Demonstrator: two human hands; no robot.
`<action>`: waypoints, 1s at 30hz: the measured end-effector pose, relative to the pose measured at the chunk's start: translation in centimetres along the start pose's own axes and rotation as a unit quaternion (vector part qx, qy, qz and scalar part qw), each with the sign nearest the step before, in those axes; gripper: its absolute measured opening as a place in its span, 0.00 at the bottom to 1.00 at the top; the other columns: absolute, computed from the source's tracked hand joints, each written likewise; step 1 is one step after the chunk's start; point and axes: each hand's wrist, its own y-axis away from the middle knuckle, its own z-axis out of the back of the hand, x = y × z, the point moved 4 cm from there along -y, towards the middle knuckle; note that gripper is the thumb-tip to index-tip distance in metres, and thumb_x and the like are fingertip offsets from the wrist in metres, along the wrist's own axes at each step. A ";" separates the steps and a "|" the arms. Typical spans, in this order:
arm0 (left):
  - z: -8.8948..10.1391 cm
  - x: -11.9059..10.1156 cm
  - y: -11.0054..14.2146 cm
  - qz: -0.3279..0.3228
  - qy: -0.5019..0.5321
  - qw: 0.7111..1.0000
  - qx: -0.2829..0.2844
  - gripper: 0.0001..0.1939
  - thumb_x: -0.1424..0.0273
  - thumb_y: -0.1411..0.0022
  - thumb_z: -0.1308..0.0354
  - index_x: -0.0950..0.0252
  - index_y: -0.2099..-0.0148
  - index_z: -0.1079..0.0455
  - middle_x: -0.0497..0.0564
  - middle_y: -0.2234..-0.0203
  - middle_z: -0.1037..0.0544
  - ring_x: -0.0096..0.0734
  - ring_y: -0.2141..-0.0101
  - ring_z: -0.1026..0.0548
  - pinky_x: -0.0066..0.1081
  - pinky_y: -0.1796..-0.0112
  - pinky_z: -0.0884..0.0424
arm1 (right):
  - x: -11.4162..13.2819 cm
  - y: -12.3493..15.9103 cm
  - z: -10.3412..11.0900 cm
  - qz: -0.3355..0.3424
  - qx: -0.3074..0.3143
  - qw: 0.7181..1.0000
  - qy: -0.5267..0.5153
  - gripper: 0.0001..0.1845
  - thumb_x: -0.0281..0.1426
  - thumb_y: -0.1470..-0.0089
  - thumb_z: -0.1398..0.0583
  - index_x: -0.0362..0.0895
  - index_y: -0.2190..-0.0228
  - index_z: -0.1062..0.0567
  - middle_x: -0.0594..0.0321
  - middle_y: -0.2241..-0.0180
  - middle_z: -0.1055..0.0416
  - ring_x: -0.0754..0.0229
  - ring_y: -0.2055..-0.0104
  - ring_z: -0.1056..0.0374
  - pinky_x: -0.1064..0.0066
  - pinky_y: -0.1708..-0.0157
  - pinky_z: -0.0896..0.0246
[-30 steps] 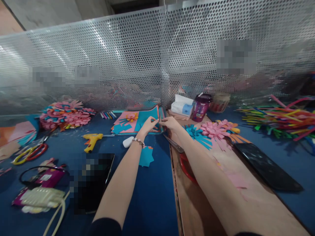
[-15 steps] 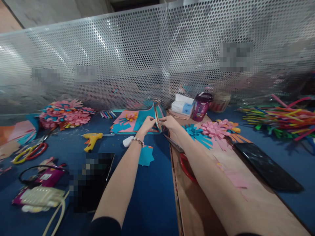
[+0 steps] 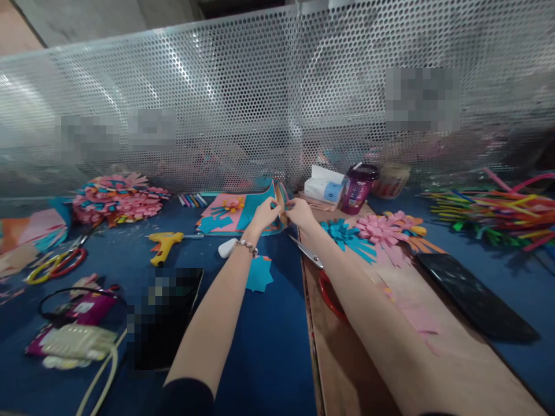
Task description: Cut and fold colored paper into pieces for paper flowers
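A stack of coloured paper sheets (image 3: 250,211) lies toward the back of the blue table, its right edges lifted and fanned apart. My left hand (image 3: 266,214), with a beaded bracelet at the wrist, pinches the raised teal part of the stack. Facing it, my right hand (image 3: 300,213) has its fingers closed on the sheets on the other side of the gap. An orange-and-pink paper flower (image 3: 233,204) and cut blue paper (image 3: 215,223) rest on the stack's left part. A blue star-like paper piece (image 3: 259,274) lies below my left wrist.
Red-handled scissors (image 3: 310,253) lie under my right forearm. A yellow glue gun (image 3: 165,245) and another pair of scissors (image 3: 58,264) are at left. Tissues (image 3: 324,189), a purple cup (image 3: 358,190), paper flowers (image 3: 378,228) and a black phone (image 3: 474,294) are at right. A perforated metal screen (image 3: 251,86) stands behind.
Both hands stay at the raised paper edges and have shifted slightly. Brown-tan sheets now show between them in the gap. The whole view has moved a little.
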 end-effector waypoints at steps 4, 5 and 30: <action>0.5 -0.3 -0.1 0.002 -0.007 1.000 -0.020 0.13 0.58 0.44 0.45 0.62 0.63 0.39 0.49 0.73 0.31 0.28 0.74 0.29 0.26 0.77 0.30 | 2.3 1.1 0.9 0.039 -0.027 0.999 0.017 0.16 0.22 0.58 0.44 0.39 0.63 0.29 0.57 0.66 0.27 0.60 0.65 0.34 0.73 0.66 0.43; 0.6 -0.3 -0.2 0.005 -0.003 1.000 -0.025 0.15 0.57 0.45 0.45 0.62 0.64 0.39 0.48 0.74 0.31 0.28 0.74 0.29 0.26 0.77 0.30 | 2.7 1.3 1.1 0.044 -0.030 0.998 0.020 0.16 0.21 0.57 0.44 0.39 0.62 0.30 0.57 0.67 0.28 0.60 0.65 0.34 0.73 0.66 0.44; -0.5 1.7 -0.6 0.012 -0.008 1.000 -0.011 0.05 0.69 0.45 0.47 0.63 0.64 0.39 0.48 0.72 0.30 0.25 0.74 0.29 0.26 0.76 0.30 | -1.1 0.1 0.0 -0.064 0.112 0.991 -0.037 0.12 0.24 0.61 0.38 0.31 0.70 0.22 0.64 0.84 0.34 0.66 0.79 0.40 0.76 0.78 0.47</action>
